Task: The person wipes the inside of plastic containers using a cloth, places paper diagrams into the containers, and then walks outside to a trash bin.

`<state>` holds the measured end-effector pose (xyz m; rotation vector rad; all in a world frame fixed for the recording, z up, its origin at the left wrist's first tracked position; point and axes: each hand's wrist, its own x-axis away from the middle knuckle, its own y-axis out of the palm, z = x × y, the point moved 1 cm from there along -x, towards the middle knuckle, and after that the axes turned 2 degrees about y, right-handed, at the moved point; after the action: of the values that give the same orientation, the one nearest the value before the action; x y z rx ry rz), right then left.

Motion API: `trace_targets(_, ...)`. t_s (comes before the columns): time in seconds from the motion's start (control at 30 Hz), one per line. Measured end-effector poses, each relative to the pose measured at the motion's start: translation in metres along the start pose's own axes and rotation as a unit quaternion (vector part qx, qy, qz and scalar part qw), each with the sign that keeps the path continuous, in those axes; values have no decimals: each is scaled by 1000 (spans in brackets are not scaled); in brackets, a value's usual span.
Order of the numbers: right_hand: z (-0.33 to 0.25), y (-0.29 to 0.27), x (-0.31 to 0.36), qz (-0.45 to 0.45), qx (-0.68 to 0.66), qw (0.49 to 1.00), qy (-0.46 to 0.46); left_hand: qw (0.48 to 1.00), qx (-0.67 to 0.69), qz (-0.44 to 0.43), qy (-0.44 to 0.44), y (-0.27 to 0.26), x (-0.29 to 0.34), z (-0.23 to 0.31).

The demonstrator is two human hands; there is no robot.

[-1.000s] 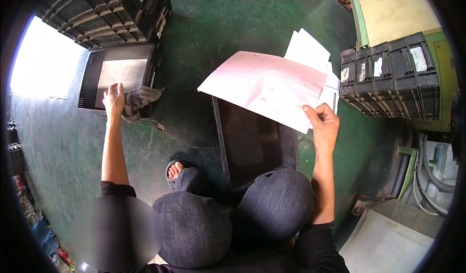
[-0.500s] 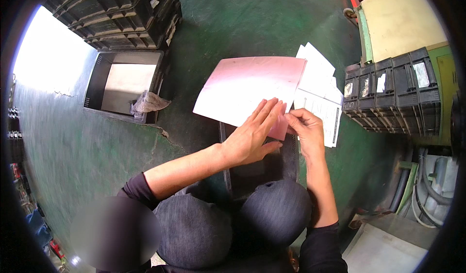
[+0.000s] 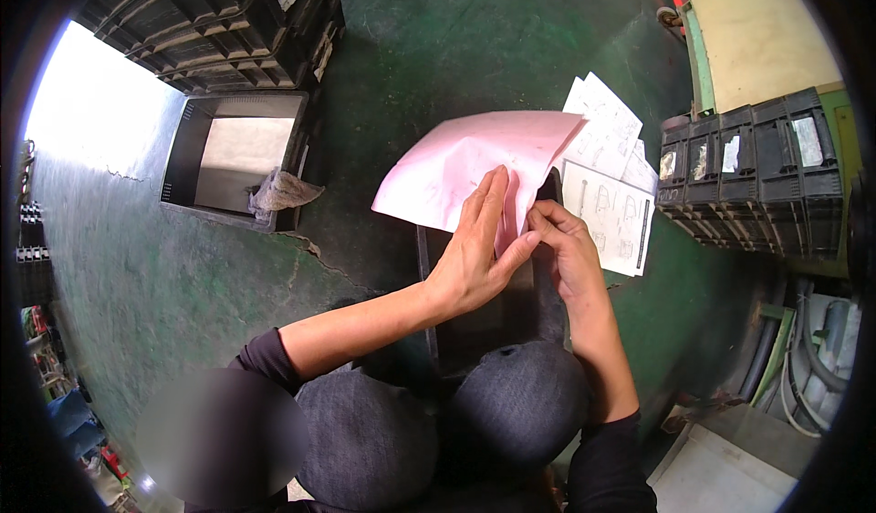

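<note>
A large pink paper sheet (image 3: 456,162), bent and creased, spreads above a black plastic crate (image 3: 484,317) in front of my knees. My left hand (image 3: 470,262) lies against the sheet's near right part with fingers stretched, its thumb pointing at my right hand. Between that thumb and the fingers the paper bulges up in a fold. With thumb and forefinger, my right hand (image 3: 564,244) pinches the sheet's right edge near its lower corner. Just beyond it are white printed sheets (image 3: 607,212) with line drawings, overlapping one another.
At the upper left, a black crate (image 3: 173,171) with a crumpled cloth or bag (image 3: 285,192) on its rim stands beside stacked black crates (image 3: 219,30). Several black bins (image 3: 766,180) line the right side. Cracks run through the green floor (image 3: 338,267).
The pink sheet has buckled, and a fold has risen at its near right part. My left hand has turned more upright. The right hand keeps its pinch at the edge.
</note>
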<state>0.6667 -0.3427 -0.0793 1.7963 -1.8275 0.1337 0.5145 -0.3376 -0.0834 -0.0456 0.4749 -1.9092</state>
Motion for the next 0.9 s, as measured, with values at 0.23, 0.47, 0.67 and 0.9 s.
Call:
trace_targets(0.23, -2, 23, -9, -14, 127, 988, -81, 997, -3, 80, -1, -10, -4, 0)
trace_targets(0.47, -1, -30, -17, 199, 266, 922, -200, 979, -28, 199, -35, -96, -42, -16)
trace_targets(0.67, 5, -164, -8, 392, 210, 875, -192, 917, 286, 224, -165, -199, -46, -67)
trace_targets(0.9, 65, -275, 18, 517, 34, 854, -47, 875, 364, 261, -183, -211, -30, -91)
